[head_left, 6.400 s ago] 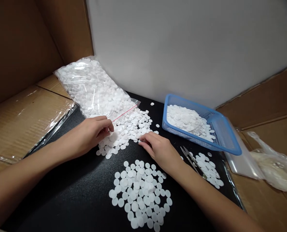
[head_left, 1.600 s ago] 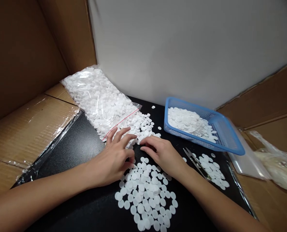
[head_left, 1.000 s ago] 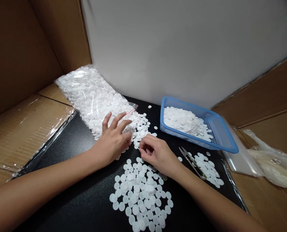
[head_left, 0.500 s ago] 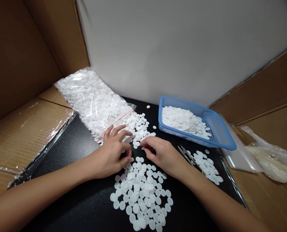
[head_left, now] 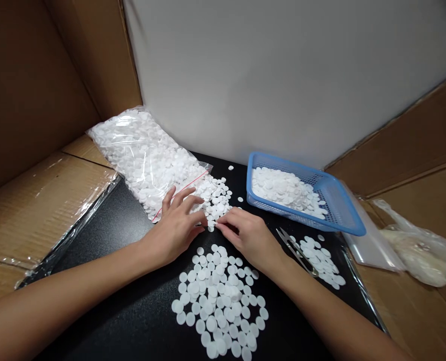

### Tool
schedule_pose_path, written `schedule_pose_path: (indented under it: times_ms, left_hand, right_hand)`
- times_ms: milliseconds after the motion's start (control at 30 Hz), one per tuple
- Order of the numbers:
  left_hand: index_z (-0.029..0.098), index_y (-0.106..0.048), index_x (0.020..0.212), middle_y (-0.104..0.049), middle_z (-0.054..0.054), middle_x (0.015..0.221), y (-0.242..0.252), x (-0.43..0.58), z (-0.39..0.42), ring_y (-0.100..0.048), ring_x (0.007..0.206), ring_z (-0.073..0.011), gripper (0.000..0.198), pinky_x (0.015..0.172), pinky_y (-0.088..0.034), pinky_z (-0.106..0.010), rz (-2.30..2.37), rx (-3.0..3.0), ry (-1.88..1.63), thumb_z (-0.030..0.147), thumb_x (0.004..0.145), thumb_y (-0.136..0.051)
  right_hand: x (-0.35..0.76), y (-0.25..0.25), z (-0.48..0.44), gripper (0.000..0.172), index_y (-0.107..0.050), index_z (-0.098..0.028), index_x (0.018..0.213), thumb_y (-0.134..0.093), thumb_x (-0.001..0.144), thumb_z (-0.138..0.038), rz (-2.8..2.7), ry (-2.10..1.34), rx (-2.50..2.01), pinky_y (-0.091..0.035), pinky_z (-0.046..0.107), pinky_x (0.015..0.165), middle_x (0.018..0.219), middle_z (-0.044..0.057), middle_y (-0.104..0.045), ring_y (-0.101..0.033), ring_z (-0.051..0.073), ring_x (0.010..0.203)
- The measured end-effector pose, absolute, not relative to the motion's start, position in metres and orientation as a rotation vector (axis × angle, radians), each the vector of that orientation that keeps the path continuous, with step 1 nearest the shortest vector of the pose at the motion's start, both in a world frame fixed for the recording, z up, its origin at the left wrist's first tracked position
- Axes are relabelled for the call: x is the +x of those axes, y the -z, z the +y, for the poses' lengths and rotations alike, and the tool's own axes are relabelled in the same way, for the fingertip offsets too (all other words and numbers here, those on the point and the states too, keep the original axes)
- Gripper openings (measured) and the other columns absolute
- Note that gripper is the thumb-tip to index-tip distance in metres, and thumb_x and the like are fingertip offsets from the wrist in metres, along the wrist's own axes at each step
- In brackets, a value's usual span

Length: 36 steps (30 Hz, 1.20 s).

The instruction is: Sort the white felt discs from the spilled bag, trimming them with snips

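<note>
My right hand pinches a small white disc between thumb and forefinger. My left hand is close beside it, thumb and forefinger nearly together and the other fingers spread over the bag's mouth; whether it grips a disc is hard to make out. Behind the hands, loose discs spill from a clear bag with a red seal line. Nearer to me, a wide pile of white discs lies on the black table.
A blue basket holding discs stands at the back right. Scissors lie by a smaller disc pile near my right forearm. Plastic bags rest on cardboard at the right. A pale wall rises behind.
Both hands have come closer together near the loose discs. My left thumb has moved up and right, toward its forefinger. The right fingertips have closed on a disc.
</note>
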<state>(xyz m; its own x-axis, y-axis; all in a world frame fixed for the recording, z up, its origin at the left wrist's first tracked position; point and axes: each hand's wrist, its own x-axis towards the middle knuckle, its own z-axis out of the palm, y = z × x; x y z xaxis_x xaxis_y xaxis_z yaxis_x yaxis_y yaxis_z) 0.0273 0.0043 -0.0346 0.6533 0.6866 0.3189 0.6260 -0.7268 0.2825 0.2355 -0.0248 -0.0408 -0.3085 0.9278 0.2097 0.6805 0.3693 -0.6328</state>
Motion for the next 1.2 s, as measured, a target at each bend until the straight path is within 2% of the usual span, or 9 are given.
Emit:
schedule_pose_path:
  times_ms: [67, 167, 267, 367, 500, 667, 767, 900, 1200]
  left_hand:
    - [0.024, -0.066, 0.099, -0.064, -0.006, 0.121, 0.03, 0.029, 0.002, -0.045, 0.132, -0.0303, 0.015, 0.111, -0.026, -0.059, 1.081, 2.64, -0.636, 0.016, 0.087, -0.07]
    - [0.025, -0.068, 0.101, -0.07, -0.002, 0.107, 0.024, 0.032, -0.001, -0.058, 0.111, -0.0254, 0.019, 0.099, -0.037, -0.049, 1.067, 2.459, -0.699, 0.019, 0.085, -0.074]
    - [0.024, -0.071, 0.089, -0.073, 0.002, 0.085, 0.021, 0.033, 0.0, -0.064, 0.088, -0.0192, 0.008, 0.091, -0.042, -0.041, 1.014, 2.272, -0.771, 0.019, 0.083, -0.076]
    - [0.022, -0.073, 0.08, -0.074, 0.001, 0.079, 0.02, 0.033, 0.003, -0.065, 0.078, -0.0165, 0.005, 0.081, -0.047, -0.034, 0.984, 2.064, -0.788, 0.019, 0.081, -0.076]
    - [0.019, -0.072, 0.08, -0.073, -0.001, 0.079, 0.022, 0.031, 0.006, -0.065, 0.074, -0.0157, 0.006, 0.068, -0.05, -0.027, 1.037, 1.796, -0.734, 0.025, 0.08, -0.074]
    - [0.019, -0.07, 0.079, -0.072, -0.001, 0.079, 0.025, 0.03, 0.008, -0.065, 0.073, -0.0142, 0.012, 0.066, -0.051, -0.026, 1.034, 1.69, -0.705, 0.03, 0.08, -0.072]
    - [0.018, -0.07, 0.077, -0.072, -0.002, 0.078, 0.024, 0.03, 0.007, -0.064, 0.071, -0.0135, 0.012, 0.065, -0.05, -0.025, 1.004, 1.666, -0.692, 0.03, 0.079, -0.072]
    - [0.017, -0.069, 0.076, -0.069, 0.0, 0.072, 0.02, 0.032, 0.005, -0.058, 0.058, -0.0098, 0.013, 0.051, -0.043, -0.02, 0.977, 1.632, -0.655, 0.029, 0.081, -0.07]
    - [0.017, -0.066, 0.075, -0.069, 0.0, 0.073, 0.019, 0.034, 0.002, -0.062, 0.069, -0.0119, 0.011, 0.066, -0.05, -0.024, 0.873, 1.626, -0.692, 0.026, 0.08, -0.072]
  right_hand:
    - [0.234, 0.035, -0.027, 0.013, -0.069, -0.02, 0.081, -0.062, 0.09, -0.027, -1.835, -0.936, -1.409, -0.05, 0.029, 0.058, 0.072, 0.002, -0.064, -0.06, 0.015, 0.061]
    - [0.232, 0.027, -0.03, 0.027, -0.068, -0.018, 0.077, -0.071, 0.081, -0.044, -1.445, -1.456, -1.37, -0.044, 0.023, 0.045, 0.065, -0.001, -0.062, -0.054, 0.01, 0.048]
    - [0.229, 0.027, -0.03, 0.036, -0.067, -0.016, 0.071, -0.079, 0.072, -0.05, -1.22, -1.677, -1.278, -0.039, 0.02, 0.04, 0.059, -0.002, -0.061, -0.05, 0.007, 0.043]
    - [0.228, 0.03, -0.029, 0.04, -0.065, -0.015, 0.065, -0.082, 0.069, -0.051, -1.08, -1.801, -1.217, -0.039, 0.019, 0.039, 0.053, -0.003, -0.059, -0.049, 0.007, 0.042]
    - [0.231, 0.032, -0.026, 0.042, -0.066, -0.016, 0.067, -0.081, 0.068, -0.054, -1.078, -1.78, -1.233, -0.041, 0.021, 0.041, 0.058, 0.0, -0.063, -0.051, 0.008, 0.044]
    - [0.237, 0.029, -0.027, 0.02, -0.072, -0.021, 0.069, -0.075, 0.08, -0.036, -1.775, -1.166, -1.344, -0.046, 0.027, 0.055, 0.07, 0.002, -0.067, -0.059, 0.014, 0.06]
    - [0.237, 0.024, -0.029, 0.013, -0.074, -0.022, 0.072, -0.073, 0.082, -0.03, -1.946, -1.04, -1.327, -0.046, 0.029, 0.063, 0.075, 0.002, -0.07, -0.061, 0.015, 0.067]
    - [0.233, 0.021, -0.032, 0.014, -0.076, -0.022, 0.089, -0.071, 0.083, -0.034, -1.687, -1.133, -1.339, -0.047, 0.029, 0.063, 0.076, 0.0, -0.071, -0.061, 0.015, 0.067]
    - [0.224, 0.028, -0.03, 0.035, -0.068, -0.016, 0.071, -0.086, 0.065, -0.045, -0.981, -1.763, -1.193, -0.043, 0.022, 0.05, 0.064, 0.0, -0.065, -0.054, 0.008, 0.052]
